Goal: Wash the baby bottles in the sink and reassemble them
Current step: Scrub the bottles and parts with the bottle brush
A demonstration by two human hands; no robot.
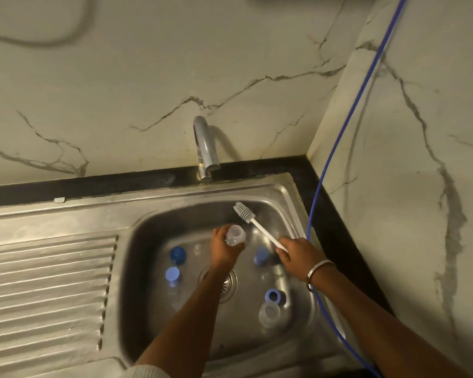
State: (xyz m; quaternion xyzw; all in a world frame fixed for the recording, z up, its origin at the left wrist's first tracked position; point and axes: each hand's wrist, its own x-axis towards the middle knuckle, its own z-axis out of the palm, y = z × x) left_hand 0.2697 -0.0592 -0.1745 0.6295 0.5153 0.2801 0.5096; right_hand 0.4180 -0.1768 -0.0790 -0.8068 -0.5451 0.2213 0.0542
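A: What are you holding over the sink (pixel 153 219)?

B: Your left hand (pixel 224 248) curls round one clear bottle (pixel 236 235); your right hand (pixel 298 253) grips one brush (pixel 257 225).

A: And in the sink?

B: Four blue pieces and another clear bottle (pixel 269 313) lie around the drain (pixel 228 283).

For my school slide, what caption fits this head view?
Left hand holds a clear bottle; right hand holds a brush over the sink.

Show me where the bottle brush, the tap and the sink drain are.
bottle brush (pixel 244 211), head view, on its bristled head
tap (pixel 206 148), head view, on the curved spout
sink drain (pixel 228 285), head view, on the visible strainer grille
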